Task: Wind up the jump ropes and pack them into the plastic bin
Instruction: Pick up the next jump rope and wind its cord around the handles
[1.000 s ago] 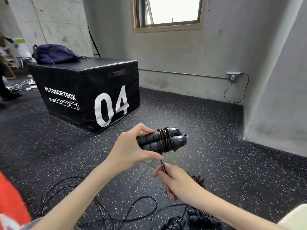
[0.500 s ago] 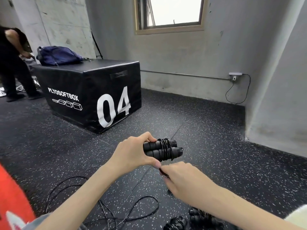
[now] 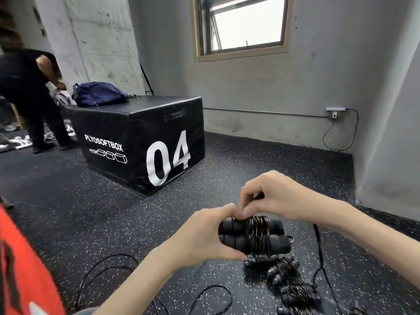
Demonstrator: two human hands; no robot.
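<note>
My left hand [image 3: 205, 235] grips a black jump rope [image 3: 252, 235]: two foam handles side by side with cord wound round their middle. Just above the coil, my right hand [image 3: 272, 196] curls its fingers and pinches the cord's end at the top of the windings. Several wound jump ropes [image 3: 286, 276] lie in a row on the floor below and to the right. A loose black rope [image 3: 118, 269] sprawls on the floor at lower left. No plastic bin is in view.
A black plyo box marked 04 [image 3: 145, 142] stands ahead on the speckled rubber floor, a blue bag [image 3: 97, 93] on top. A person in black [image 3: 29, 98] bends over at far left. Red cloth [image 3: 20, 269] fills the lower left corner. A cable [image 3: 320, 246] runs along the floor at right.
My right hand rose from below the handles to above the coil, carrying the cord end over. The bundle sank lower in view, and the camera tilted down, showing more wound ropes.
</note>
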